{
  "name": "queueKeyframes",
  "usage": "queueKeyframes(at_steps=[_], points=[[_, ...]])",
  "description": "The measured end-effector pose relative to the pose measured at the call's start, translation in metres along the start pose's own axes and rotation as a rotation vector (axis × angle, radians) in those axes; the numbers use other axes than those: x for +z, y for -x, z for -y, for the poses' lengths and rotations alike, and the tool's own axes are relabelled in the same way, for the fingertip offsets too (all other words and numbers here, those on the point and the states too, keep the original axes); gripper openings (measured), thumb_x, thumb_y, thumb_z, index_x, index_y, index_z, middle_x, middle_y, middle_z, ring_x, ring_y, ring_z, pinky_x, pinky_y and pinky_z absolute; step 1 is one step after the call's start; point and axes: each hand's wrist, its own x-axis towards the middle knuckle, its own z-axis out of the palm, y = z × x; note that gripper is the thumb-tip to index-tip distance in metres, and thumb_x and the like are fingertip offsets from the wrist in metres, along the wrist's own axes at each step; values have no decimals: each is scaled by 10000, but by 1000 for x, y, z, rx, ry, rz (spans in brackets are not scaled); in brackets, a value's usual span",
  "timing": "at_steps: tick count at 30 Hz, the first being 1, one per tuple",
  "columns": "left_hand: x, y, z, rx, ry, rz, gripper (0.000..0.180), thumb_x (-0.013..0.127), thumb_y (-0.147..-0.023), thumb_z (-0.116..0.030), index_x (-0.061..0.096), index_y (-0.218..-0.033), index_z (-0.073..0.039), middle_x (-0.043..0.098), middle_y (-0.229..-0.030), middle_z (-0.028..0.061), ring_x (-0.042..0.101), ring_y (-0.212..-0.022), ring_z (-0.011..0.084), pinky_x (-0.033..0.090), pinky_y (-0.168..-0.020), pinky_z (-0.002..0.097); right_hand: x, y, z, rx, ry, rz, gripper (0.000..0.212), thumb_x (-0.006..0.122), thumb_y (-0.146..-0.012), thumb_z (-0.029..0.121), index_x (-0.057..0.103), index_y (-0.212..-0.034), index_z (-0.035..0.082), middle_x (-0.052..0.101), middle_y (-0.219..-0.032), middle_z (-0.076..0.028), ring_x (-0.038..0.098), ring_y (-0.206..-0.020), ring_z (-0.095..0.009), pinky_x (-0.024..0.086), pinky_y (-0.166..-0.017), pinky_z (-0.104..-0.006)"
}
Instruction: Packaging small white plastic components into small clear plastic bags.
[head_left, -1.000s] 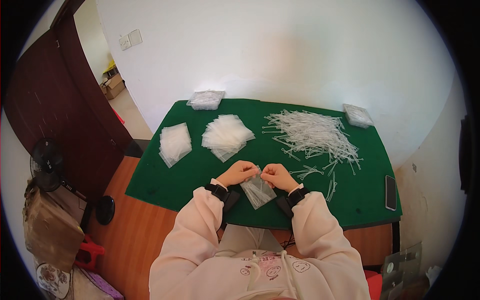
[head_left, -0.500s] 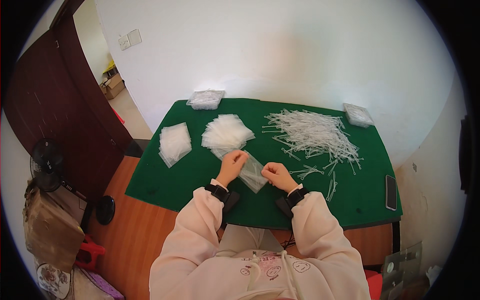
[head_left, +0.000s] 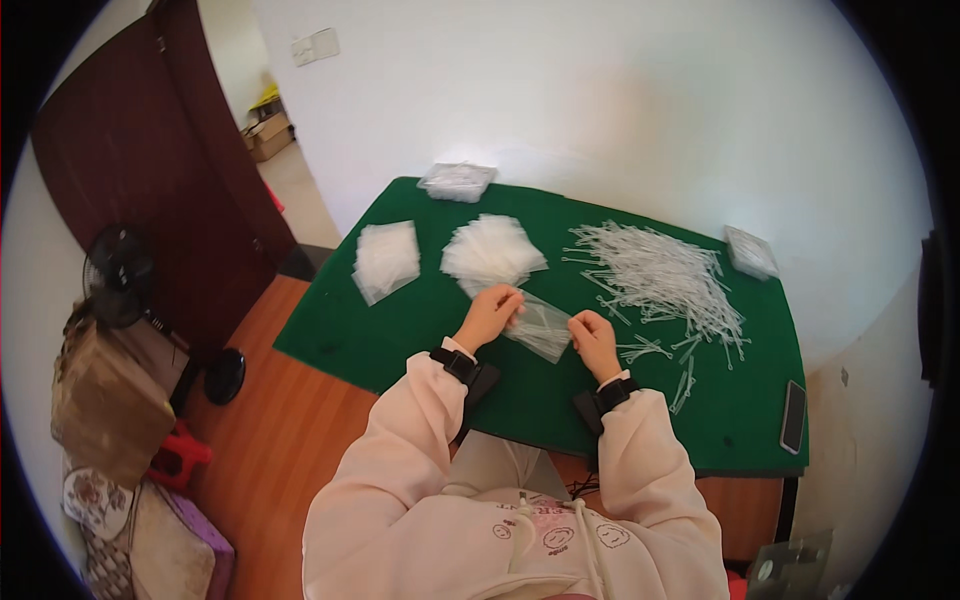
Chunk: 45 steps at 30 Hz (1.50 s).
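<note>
A clear plastic bag (head_left: 543,332) is stretched between my two hands above the green cloth, with a few thin clear sticks visible in it. My left hand (head_left: 490,317) pinches its left end. At the bag's right edge, the fingertips of my right hand (head_left: 596,345) are closed on the film. Just beyond my left hand lies a fanned stack of clear bags (head_left: 490,248), with a smaller stack of bags (head_left: 387,258) to its left. A large heap of thin clear plastic sticks (head_left: 660,275) with looped ends spreads beyond my right hand. Several loose sticks (head_left: 645,349) lie nearer.
The green-covered table (head_left: 380,335) stands against a white wall. Filled clear packs sit at its back left (head_left: 458,182) and back right (head_left: 750,252). A phone (head_left: 792,417) lies near the right edge. A black fan (head_left: 118,270) stands left, by a dark red door (head_left: 150,180).
The whole view has shifted, so the table appears further right. My right hand has turned more upright at the bag's right edge, and the bag lies flatter between my hands.
</note>
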Motion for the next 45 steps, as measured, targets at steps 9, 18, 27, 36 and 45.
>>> queueKeyframes(at_steps=[9,18,27,36,45], points=[[-144,17,-6,-101,-12,-278,69,590,-801,-54,540,-835,-21,621,-766,73,611,-598,131,454,-493,228,0,1,-5,68,-5,36,157,579,-808,135,550,-708,18,513,-580,15,447,-493,-53,342,-452,-203],[-208,25,29,-236,-1152,-574,629,746,-621,-295,464,-1122,-41,484,-1150,199,505,-1041,351,457,-819,392,-2,-2,-8,9,77,20,173,589,-792,142,549,-700,1,528,-576,-10,468,-517,-70,361,-480,-227],[-178,-9,17,-584,-1109,-323,813,785,-564,-348,390,-1242,-131,273,-1350,206,355,-1199,382,370,-937,469,-1,3,-4,-41,172,51,189,594,-791,162,561,-702,-2,535,-579,-32,485,-530,-92,389,-507,-244],[-103,-15,-1,-7,-1298,-380,870,774,-584,-350,354,-1315,-135,206,-1393,235,221,-1274,398,248,-1003,504,6,3,2,-123,470,228,186,645,-756,209,607,-804,34,588,-720,-57,543,-648,-164,446,-607,-297],[35,1,-37,533,-810,-36,623,734,-668,-212,461,-1212,-77,375,-1281,205,366,-1190,350,317,-976,407,-79,12,23,-309,731,174,335,664,-708,254,618,-960,38,570,-1008,-156,527,-966,-316,423,-843,-370]])
